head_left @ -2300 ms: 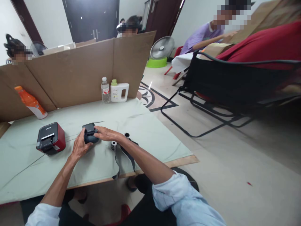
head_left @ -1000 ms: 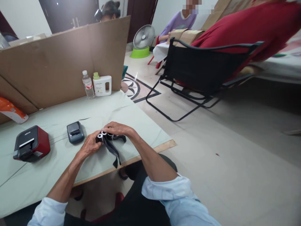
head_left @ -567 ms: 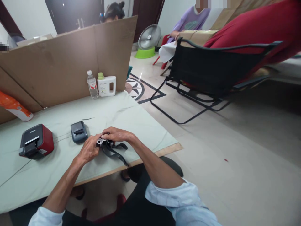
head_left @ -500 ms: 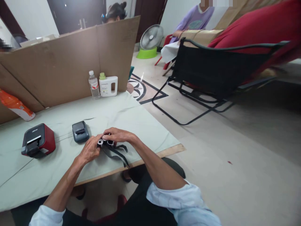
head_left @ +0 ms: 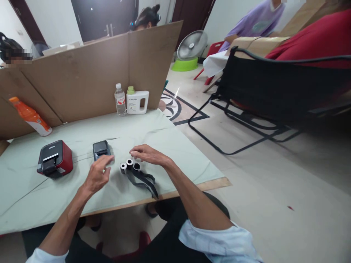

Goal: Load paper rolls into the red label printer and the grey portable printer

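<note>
Three small rolls of black tape stand close together near the table's front edge, with white cores and loose black tails trailing toward me. My left hand is left of the rolls, apart from them, with thumb and fingers parted and nothing between them. Its fingertips overlap the lower part of a small dark grey label printer from this viewpoint; whether they touch is unclear. Just above and right of the rolls, my right hand hovers with fingers extended and holds nothing. Farther left sits a red and black printer.
A cardboard panel borders the table's far side. Before it stand a clear water bottle and a white jug; an orange bottle leans on it. Right of the table are a black folding chair and a fan. Other people sit beyond.
Both hands have let go of the tape rolls and moved apart, the left one toward the small printer. The rolls stay standing on the table. The whole view has shifted slightly.
</note>
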The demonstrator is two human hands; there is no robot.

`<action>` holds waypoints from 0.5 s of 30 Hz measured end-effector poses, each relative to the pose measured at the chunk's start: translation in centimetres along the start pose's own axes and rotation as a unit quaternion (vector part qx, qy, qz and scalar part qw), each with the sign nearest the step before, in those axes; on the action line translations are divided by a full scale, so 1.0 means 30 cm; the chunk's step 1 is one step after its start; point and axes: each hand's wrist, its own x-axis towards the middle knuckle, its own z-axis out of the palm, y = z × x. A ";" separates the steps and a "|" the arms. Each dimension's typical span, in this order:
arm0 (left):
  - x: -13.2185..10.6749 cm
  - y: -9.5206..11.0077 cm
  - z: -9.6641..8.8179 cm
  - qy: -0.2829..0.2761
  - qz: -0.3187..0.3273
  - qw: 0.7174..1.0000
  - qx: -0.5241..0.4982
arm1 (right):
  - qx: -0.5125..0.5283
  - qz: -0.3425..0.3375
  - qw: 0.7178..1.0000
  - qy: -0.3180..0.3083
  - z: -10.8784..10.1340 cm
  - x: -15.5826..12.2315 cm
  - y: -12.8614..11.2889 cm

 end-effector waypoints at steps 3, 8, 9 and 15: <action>0.008 -0.066 -0.080 0.082 -0.061 0.994 0.038 | -0.039 -0.052 0.997 0.051 0.017 0.032 -0.009; 0.041 -0.253 -0.131 0.050 -0.154 0.987 0.017 | -0.066 -0.100 0.992 0.043 0.082 0.126 -0.063; 0.049 -0.285 -0.129 0.036 -0.162 0.986 -0.005 | -0.069 -0.105 0.992 0.028 0.095 0.144 -0.071; 0.050 -0.384 -0.092 0.018 -0.193 0.974 -0.121 | -0.078 -0.098 0.991 -0.035 0.142 0.190 -0.052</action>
